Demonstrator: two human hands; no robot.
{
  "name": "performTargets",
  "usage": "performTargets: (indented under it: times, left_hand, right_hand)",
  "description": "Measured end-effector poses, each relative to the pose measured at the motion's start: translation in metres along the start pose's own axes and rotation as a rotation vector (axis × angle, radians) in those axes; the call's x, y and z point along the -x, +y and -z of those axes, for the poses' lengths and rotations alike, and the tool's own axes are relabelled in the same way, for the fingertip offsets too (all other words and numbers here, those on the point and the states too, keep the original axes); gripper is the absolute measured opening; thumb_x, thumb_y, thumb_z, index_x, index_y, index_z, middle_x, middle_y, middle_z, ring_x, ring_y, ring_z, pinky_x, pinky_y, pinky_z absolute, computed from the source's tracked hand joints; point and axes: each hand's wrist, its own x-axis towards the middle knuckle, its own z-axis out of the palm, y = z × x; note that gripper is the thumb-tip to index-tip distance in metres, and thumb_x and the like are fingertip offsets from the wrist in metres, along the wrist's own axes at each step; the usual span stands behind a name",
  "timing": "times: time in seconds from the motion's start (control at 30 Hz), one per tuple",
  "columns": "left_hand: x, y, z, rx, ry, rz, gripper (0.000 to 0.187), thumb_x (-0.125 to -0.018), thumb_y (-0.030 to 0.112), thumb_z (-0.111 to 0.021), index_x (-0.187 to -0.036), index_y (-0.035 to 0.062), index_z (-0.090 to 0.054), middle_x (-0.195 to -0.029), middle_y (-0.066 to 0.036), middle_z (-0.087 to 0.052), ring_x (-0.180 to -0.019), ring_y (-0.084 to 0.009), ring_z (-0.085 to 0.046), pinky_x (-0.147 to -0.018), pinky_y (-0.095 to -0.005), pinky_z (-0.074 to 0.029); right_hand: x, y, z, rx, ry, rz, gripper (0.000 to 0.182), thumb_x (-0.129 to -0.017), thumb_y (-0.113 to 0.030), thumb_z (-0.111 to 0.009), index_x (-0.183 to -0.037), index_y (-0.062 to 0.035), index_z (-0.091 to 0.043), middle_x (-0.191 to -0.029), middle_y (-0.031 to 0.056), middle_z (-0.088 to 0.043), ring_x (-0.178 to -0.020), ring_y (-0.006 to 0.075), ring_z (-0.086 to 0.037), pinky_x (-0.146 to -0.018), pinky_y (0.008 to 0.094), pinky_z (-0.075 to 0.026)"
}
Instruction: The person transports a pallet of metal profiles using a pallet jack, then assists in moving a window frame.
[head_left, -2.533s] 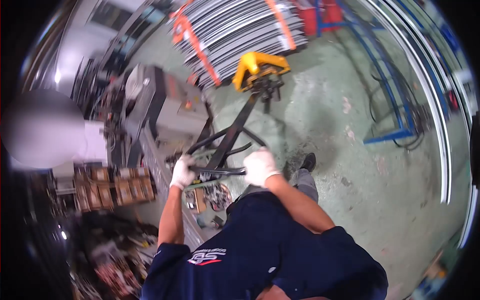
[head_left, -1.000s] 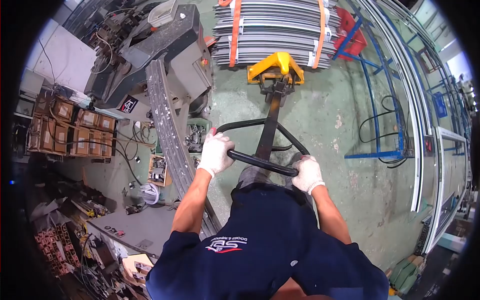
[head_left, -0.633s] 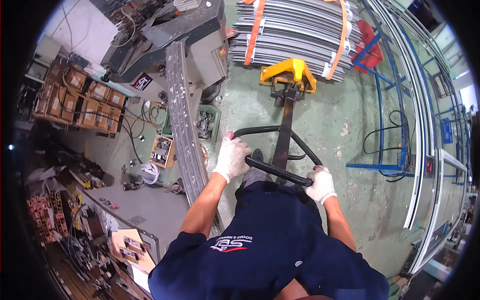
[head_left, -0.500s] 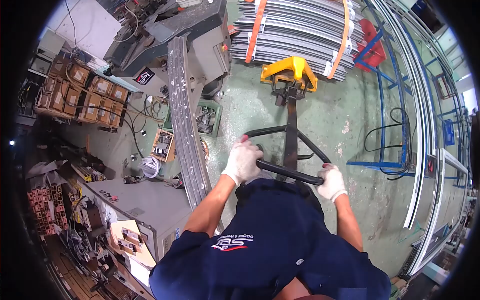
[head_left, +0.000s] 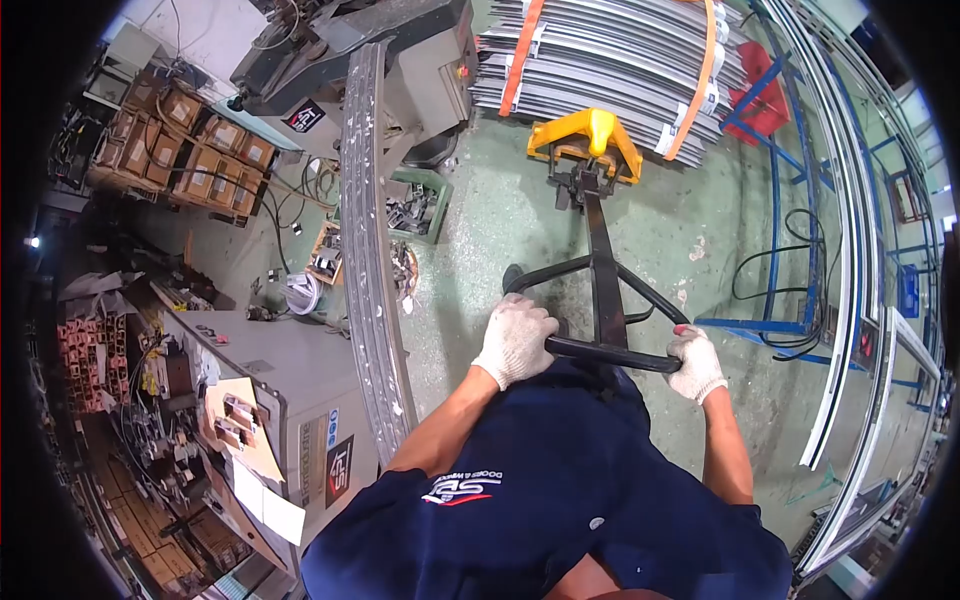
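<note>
Both gloved hands grip the black loop handle (head_left: 615,355) of a pallet truck in front of my body. My left hand (head_left: 516,342) is closed around the handle's left corner, and its white glove hides that part of the loop. At the opposite corner my right hand (head_left: 697,364) is wrapped around the bar, also gloved. A dark shaft (head_left: 600,230) runs from the loop to the yellow pallet truck body (head_left: 598,128). Just behind that body lies a large bundle of long metal profiles (head_left: 610,65) with orange straps (head_left: 522,55) across it.
On the left, a long scuffed beam (head_left: 365,230) extends from the grey machine (head_left: 420,80). A green crate (head_left: 432,205) of metal pieces sits beside it on the floor. Blue racks (head_left: 775,230) with long profiles (head_left: 850,250) line the right side. Cardboard boxes (head_left: 190,155) are stacked farther left.
The handle and both hands have swung to the right in view, and the shaft now leans the other way. Both hands still hold the loop. The surroundings have shifted slightly.
</note>
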Motion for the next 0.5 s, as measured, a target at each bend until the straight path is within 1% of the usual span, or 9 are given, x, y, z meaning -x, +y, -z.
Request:
performTargets:
  times: [0.03,0.07,0.17,0.27,0.37,0.4,0.5]
  left_hand:
    - [0.003,0.008,-0.003,-0.001,-0.005,0.003,0.026,-0.064,0.035,-0.083,-0.071,0.0124,-0.071,-0.076,-0.006,-0.068,-0.087,-0.0288,-0.069,-0.091,-0.0448,-0.053]
    - [0.006,0.015,-0.003,-0.001,-0.067,0.023,0.021,-0.066,0.03,-0.082,-0.076,0.0135,-0.074,-0.079,-0.007,-0.07,-0.089,-0.0297,-0.07,-0.096,-0.0458,-0.052]
    - [0.016,0.035,-0.011,0.005,-0.056,0.015,0.023,-0.066,0.033,-0.081,-0.071,0.0125,-0.07,-0.077,-0.006,-0.068,-0.088,-0.0286,-0.07,-0.088,-0.045,-0.053]
    - [0.025,0.054,-0.019,0.014,-0.095,0.041,0.024,-0.066,0.033,-0.081,-0.074,0.0128,-0.071,-0.077,-0.006,-0.069,-0.087,-0.0287,-0.07,-0.087,-0.0444,-0.052]
    - [0.03,0.08,-0.019,0.008,-0.12,0.005,0.024,-0.066,0.033,-0.081,-0.078,0.0133,-0.072,-0.079,-0.006,-0.07,-0.086,-0.0287,-0.07,-0.087,-0.0441,-0.053]
    - [0.034,0.083,-0.03,0.037,-0.16,-0.009,0.026,-0.065,0.033,-0.081,-0.08,0.0133,-0.072,-0.082,-0.006,-0.071,-0.086,-0.0289,-0.071,-0.087,-0.0443,-0.053]
    - [0.042,0.097,-0.041,0.081,-0.198,-0.014,0.028,-0.066,0.034,-0.082,-0.08,0.0126,-0.072,-0.084,-0.007,-0.071,-0.087,-0.0292,-0.071,-0.088,-0.0448,-0.053]
  right_hand:
    - [0.008,0.006,-0.001,0.008,-0.023,-0.001,0.015,-0.06,-0.018,-0.075,-0.065,-0.0077,-0.065,-0.073,0.0147,-0.068,-0.099,0.0385,-0.071,-0.106,0.0472,-0.053]
    - [0.013,0.011,-0.002,0.018,-0.042,-0.002,0.015,-0.06,-0.019,-0.076,-0.066,-0.0079,-0.067,-0.074,0.0142,-0.07,-0.1,0.038,-0.072,-0.107,0.0469,-0.053]
    - [0.03,0.015,0.001,0.032,-0.066,0.01,0.015,-0.06,-0.019,-0.075,-0.065,-0.0083,-0.066,-0.074,0.014,-0.069,-0.1,0.0374,-0.071,-0.108,0.0465,-0.053]
    - [0.048,0.023,0.002,0.019,-0.06,0.024,0.014,-0.06,-0.017,-0.075,-0.065,-0.0085,-0.065,-0.073,0.0138,-0.069,-0.1,0.0375,-0.071,-0.108,0.0462,-0.052]
    - [0.065,0.036,0.006,0.032,-0.095,0.04,0.014,-0.058,-0.016,-0.074,-0.064,-0.0084,-0.065,-0.073,0.0134,-0.069,-0.099,0.0374,-0.071,-0.109,0.0462,-0.052]
    - [0.069,0.04,0.009,0.033,-0.09,0.053,0.014,-0.057,-0.016,-0.074,-0.064,-0.0083,-0.065,-0.072,0.0134,-0.068,-0.099,0.0374,-0.07,-0.109,0.0463,-0.052]
    - [0.087,0.044,0.013,0.026,-0.093,0.074,0.014,-0.055,-0.015,-0.074,-0.064,-0.0083,-0.065,-0.072,0.0133,-0.068,-0.098,0.0373,-0.07,-0.109,0.0464,-0.052]
